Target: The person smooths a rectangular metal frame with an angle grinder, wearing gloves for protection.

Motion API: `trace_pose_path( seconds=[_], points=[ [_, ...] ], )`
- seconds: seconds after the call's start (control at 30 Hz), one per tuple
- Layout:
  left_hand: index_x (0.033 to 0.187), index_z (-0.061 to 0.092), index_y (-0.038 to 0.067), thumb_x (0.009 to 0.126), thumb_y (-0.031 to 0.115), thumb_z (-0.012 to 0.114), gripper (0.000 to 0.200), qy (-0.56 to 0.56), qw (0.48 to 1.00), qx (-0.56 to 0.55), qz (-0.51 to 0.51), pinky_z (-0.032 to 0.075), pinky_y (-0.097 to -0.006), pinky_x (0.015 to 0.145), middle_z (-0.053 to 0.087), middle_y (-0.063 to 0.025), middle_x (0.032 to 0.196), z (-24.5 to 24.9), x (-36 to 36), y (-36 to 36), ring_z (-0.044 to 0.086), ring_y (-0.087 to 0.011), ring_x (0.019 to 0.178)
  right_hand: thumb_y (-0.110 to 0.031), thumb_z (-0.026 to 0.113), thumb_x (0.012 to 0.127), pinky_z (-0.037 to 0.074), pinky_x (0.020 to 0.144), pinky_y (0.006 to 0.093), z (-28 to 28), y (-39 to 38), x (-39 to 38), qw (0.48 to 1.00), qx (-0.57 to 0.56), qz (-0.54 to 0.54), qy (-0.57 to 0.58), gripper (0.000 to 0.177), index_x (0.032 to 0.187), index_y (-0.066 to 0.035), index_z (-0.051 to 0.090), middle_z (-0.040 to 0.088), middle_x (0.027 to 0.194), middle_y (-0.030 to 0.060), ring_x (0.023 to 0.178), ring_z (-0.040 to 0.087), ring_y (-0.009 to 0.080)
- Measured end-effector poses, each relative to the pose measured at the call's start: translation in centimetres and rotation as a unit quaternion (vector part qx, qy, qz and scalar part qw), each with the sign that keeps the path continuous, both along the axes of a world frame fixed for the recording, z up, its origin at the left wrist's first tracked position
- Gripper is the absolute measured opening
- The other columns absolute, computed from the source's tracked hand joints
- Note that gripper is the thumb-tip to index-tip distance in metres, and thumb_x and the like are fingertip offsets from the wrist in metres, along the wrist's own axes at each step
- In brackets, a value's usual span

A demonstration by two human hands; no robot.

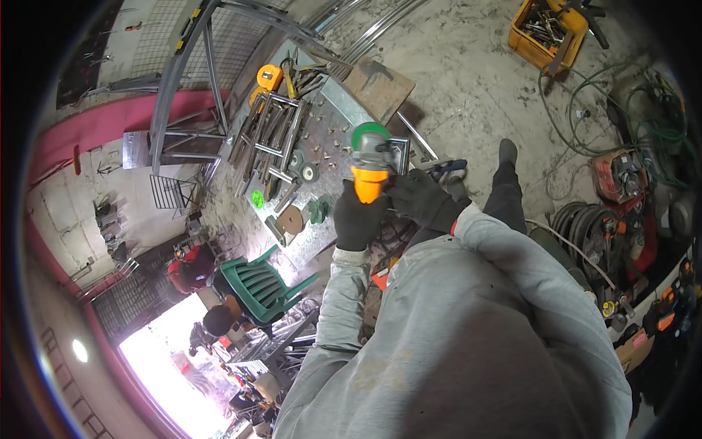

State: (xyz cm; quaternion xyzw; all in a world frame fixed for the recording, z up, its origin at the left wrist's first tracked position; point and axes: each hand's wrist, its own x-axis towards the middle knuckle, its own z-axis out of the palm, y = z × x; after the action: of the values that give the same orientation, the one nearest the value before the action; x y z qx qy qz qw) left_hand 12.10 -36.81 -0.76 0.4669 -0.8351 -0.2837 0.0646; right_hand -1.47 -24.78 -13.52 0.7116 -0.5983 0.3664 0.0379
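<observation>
An angle grinder (pixel 369 172) with an orange body, grey head and green disc is held over the metal worktable (pixel 298 252). My left hand (pixel 358 221), in a dark glove, is wrapped round the rear of its orange body. Just to the right, my right hand (pixel 424 200), also gloved, has its fingers bent together beside the grinder; what they hold is hidden. A shiny metal frame piece (pixel 399 152) lies behind the grinder head. On the table are a brown disc (pixel 290 219), a small grey wheel (pixel 309 172) and a rack of metal bars (pixel 274 132).
An orange tape measure (pixel 269 76) sits at the table's far end. A green chair (pixel 257 287) stands at left, with another person (pixel 218 320) near it. At right are a yellow crate (pixel 547 33), green hoses (pixel 574 117) and coiled cable (pixel 585 223).
</observation>
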Motion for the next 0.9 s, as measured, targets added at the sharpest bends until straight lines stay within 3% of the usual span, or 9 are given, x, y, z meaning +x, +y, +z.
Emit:
trace_pose_path(
  seconds=[0.17,0.27,0.37,0.57,0.67,0.73,0.83,0.9],
  points=[
    [0.110,0.065,-0.001,0.080,0.029,0.087,0.047,0.035,0.992,0.081,0.093,0.059,-0.0517,0.078,0.078,-0.0242,0.094,0.1,0.6,-2.1,0.078,-0.0434,0.090,-0.027,0.072,0.086,0.049,0.106,0.0481,0.7,0.0,-0.1,1.000,0.011,0.004,-0.002,0.023,0.106,-0.016,0.076,0.069,0.123,0.0033,0.132,0.063,0.0251],
    [0.111,0.065,0.000,0.081,0.034,0.086,0.051,0.001,0.997,0.073,0.003,0.058,-0.0548,0.078,0.077,-0.0260,0.094,0.5,0.1,-1.1,0.076,-0.0473,0.090,-0.028,0.074,0.085,0.049,0.107,0.0479,0.5,0.2,-0.1,0.999,0.030,-0.001,0.016,0.026,0.109,-0.016,0.075,0.069,0.122,0.0028,0.131,0.063,0.0250],
    [0.113,0.064,0.000,0.081,0.034,0.086,0.051,-0.030,0.997,0.069,-0.020,0.058,-0.0563,0.078,0.077,-0.0270,0.095,1.0,-0.2,0.1,0.076,-0.0490,0.091,-0.028,0.075,0.084,0.048,0.108,0.0482,-0.1,0.0,0.0,0.999,0.030,-0.003,0.017,0.029,0.111,-0.017,0.075,0.068,0.118,0.0019,0.128,0.063,0.0247],
    [0.117,0.064,0.001,0.082,0.034,0.087,0.053,-0.035,0.999,-0.017,0.020,0.060,-0.0553,0.076,0.077,-0.0253,0.096,-0.3,1.2,-1.2,0.077,-0.0473,0.091,-0.026,0.075,0.085,0.050,0.109,0.0504,0.6,0.0,-0.2,1.000,-0.004,0.001,-0.009,0.024,0.106,-0.017,0.076,0.069,0.116,0.0000,0.123,0.064,0.0248],
    [0.116,0.065,0.003,0.082,0.034,0.090,0.052,-0.091,0.992,-0.062,-0.059,0.060,-0.0540,0.074,0.077,-0.0230,0.095,-0.5,1.5,-0.6,0.077,-0.0442,0.087,-0.026,0.076,0.085,0.051,0.108,0.0506,0.7,0.0,-0.2,1.000,-0.008,-0.006,-0.016,0.023,0.107,-0.019,0.076,0.070,0.118,-0.0004,0.122,0.065,0.0256],
    [0.118,0.068,0.005,0.081,0.037,0.091,0.055,-0.016,0.980,-0.149,-0.130,0.060,-0.0524,0.071,0.077,-0.0205,0.092,-1.0,1.7,-0.1,0.078,-0.0413,0.084,-0.026,0.077,0.085,0.051,0.108,0.0505,0.7,0.2,-0.2,0.999,-0.017,-0.015,-0.033,0.024,0.108,-0.020,0.076,0.071,0.118,-0.0003,0.121,0.065,0.0261],
    [0.120,0.070,0.006,0.079,0.032,0.091,0.053,-0.061,0.980,-0.149,-0.116,0.062,-0.0493,0.072,0.079,-0.0187,0.092,-1.5,2.3,-0.5,0.079,-0.0396,0.083,-0.026,0.077,0.085,0.051,0.110,0.0510,0.3,0.3,-0.1,0.999,-0.029,-0.026,-0.036,0.026,0.111,-0.022,0.077,0.072,0.117,-0.0001,0.122,0.066,0.0269],
    [0.123,0.070,0.006,0.079,0.035,0.092,0.057,-0.066,0.982,-0.135,-0.112,0.061,-0.0501,0.072,0.078,-0.0184,0.093,-1.6,2.4,-0.6,0.078,-0.0400,0.084,-0.026,0.078,0.086,0.051,0.110,0.0517,0.3,0.3,0.0,0.999,0.023,0.003,-0.038,0.029,0.114,-0.022,0.078,0.072,0.120,0.0001,0.122,0.066,0.0269]
  ],
)
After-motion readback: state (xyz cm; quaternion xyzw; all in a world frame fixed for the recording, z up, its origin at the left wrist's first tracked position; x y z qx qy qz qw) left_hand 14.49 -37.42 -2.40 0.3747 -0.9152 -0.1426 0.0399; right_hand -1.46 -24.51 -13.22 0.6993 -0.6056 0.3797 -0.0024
